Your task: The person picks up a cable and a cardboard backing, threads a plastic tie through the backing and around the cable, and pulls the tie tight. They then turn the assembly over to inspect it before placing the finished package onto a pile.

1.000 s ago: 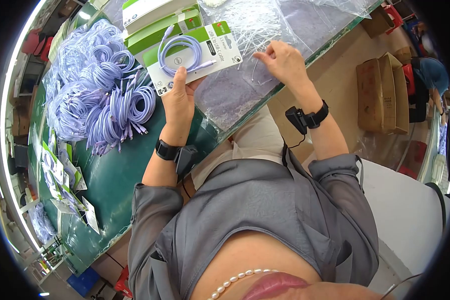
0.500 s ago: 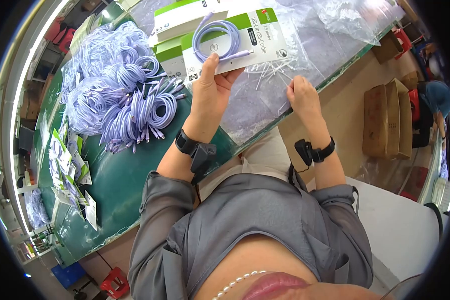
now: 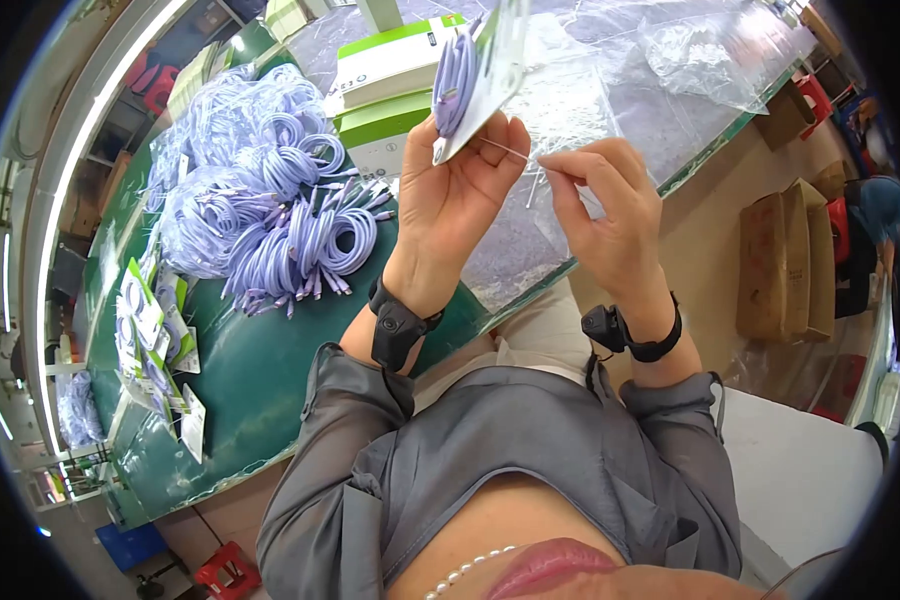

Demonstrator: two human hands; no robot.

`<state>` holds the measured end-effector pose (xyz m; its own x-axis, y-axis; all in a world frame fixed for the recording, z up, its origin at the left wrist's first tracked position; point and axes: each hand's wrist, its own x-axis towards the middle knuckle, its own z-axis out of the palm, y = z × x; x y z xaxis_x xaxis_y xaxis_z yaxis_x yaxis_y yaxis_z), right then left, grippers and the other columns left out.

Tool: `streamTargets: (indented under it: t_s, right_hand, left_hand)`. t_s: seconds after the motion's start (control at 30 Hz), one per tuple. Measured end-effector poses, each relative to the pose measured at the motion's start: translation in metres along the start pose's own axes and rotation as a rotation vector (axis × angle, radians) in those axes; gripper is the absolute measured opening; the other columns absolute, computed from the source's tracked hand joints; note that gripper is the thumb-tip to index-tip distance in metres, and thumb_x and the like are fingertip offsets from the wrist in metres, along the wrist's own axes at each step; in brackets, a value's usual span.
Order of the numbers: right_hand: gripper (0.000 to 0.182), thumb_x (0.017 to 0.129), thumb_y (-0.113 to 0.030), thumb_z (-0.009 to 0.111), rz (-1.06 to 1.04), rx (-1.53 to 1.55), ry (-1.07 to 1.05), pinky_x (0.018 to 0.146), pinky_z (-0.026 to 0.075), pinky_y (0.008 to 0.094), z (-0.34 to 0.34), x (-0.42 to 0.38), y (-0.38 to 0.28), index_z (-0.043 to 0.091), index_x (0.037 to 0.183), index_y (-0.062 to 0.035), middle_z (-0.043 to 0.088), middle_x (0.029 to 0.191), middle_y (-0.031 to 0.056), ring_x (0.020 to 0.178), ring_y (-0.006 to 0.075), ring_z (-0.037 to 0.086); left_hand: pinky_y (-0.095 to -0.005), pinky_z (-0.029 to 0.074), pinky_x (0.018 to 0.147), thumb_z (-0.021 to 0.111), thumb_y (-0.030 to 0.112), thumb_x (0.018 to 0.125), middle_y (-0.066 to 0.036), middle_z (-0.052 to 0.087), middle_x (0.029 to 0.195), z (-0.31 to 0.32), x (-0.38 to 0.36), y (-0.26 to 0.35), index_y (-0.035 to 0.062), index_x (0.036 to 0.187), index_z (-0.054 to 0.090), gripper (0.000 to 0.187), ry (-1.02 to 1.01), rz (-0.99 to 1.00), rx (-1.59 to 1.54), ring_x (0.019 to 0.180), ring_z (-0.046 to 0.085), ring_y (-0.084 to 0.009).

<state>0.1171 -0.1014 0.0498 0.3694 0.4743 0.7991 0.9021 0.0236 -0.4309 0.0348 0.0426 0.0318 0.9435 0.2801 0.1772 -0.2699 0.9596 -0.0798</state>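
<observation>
My left hand [image 3: 460,195] holds a white and green card [image 3: 490,85] by its lower edge, tilted nearly edge-on, with a coiled lilac cable [image 3: 454,85] on its front. A thin white tie [image 3: 502,147] runs from behind the card to my right hand [image 3: 610,200], whose thumb and forefinger are pinched on its end. Left of my hands lies a large heap of lilac cables [image 3: 270,190] on the green table [image 3: 260,370]. Stacked white and green cards [image 3: 385,75] stand just behind my left hand.
Several carded cables [image 3: 155,340] lie at the table's left. Clear plastic bags [image 3: 695,60] are at the back right. Cardboard boxes [image 3: 775,265] stand on the floor at right, near another person [image 3: 875,215]. A red stool [image 3: 228,565] is at lower left.
My left hand has turned the card from face-up to nearly edge-on. My right hand has moved up beside it and now pinches the white tie stretched from the card.
</observation>
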Motion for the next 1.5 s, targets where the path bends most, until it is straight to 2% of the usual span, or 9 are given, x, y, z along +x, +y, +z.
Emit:
streamTargets:
  t_s: [0.03,0.2,0.3,0.43,1.13,1.5]
  right_hand:
    - [0.019,0.072,0.006,0.069,-0.093,-0.035,0.019,0.064,0.045,0.0299,0.003,0.002,-0.002,0.068,0.087,-0.0053,0.059,0.077,0.0051,0.069,0.0203,0.056]
    - [0.022,0.068,0.007,0.069,-0.121,-0.007,0.056,0.063,0.043,0.0313,0.006,0.008,-0.011,0.068,0.086,-0.0060,0.056,0.074,0.0046,0.069,0.0213,0.054]
    - [0.024,0.065,0.006,0.070,-0.178,-0.097,0.081,0.064,0.043,0.0322,0.004,0.008,-0.017,0.067,0.086,-0.0060,0.054,0.073,0.0042,0.070,0.0216,0.053]
    - [0.026,0.063,0.004,0.071,-0.231,-0.115,0.113,0.066,0.042,0.0335,0.005,0.009,-0.019,0.065,0.087,-0.0062,0.053,0.073,0.0038,0.071,0.0224,0.053]
    - [0.025,0.064,0.003,0.072,-0.230,-0.104,0.089,0.068,0.042,0.0344,0.006,0.008,-0.019,0.064,0.086,-0.0068,0.053,0.074,0.0033,0.072,0.0226,0.053]
    - [0.024,0.066,0.001,0.071,-0.223,-0.114,0.072,0.068,0.042,0.0342,0.006,0.007,-0.017,0.065,0.088,-0.0072,0.054,0.074,0.0030,0.072,0.0222,0.054]
  left_hand:
    - [-0.0444,0.041,0.104,0.062,0.014,0.086,-0.014,0.065,0.104,0.002,-0.002,0.001,-0.0035,0.112,0.057,0.031,-0.055,-0.019,-0.039,0.101,0.062,-0.0247]
    - [-0.0423,0.038,0.105,0.062,0.010,0.084,-0.010,0.066,0.101,0.006,-0.007,0.007,-0.0038,0.115,0.057,0.034,-0.093,-0.031,-0.119,0.100,0.062,-0.0201]
    - [-0.0411,0.035,0.106,0.062,0.009,0.084,-0.007,0.066,0.101,0.004,-0.006,0.007,-0.0035,0.118,0.057,0.037,-0.098,0.008,-0.158,0.101,0.061,-0.0163]
    - [-0.0406,0.035,0.106,0.064,0.010,0.083,-0.006,0.066,0.102,0.001,-0.006,0.005,-0.0034,0.118,0.057,0.037,-0.113,0.038,-0.124,0.102,0.060,-0.0156]
    - [-0.0397,0.036,0.105,0.064,0.012,0.084,-0.006,0.066,0.100,0.002,-0.007,0.002,-0.0042,0.117,0.057,0.037,-0.083,0.056,-0.120,0.101,0.061,-0.0152]
    - [-0.0389,0.036,0.105,0.063,0.011,0.084,-0.007,0.066,0.107,-0.001,-0.007,0.002,-0.0032,0.115,0.059,0.035,-0.091,0.034,-0.112,0.101,0.060,-0.0149]
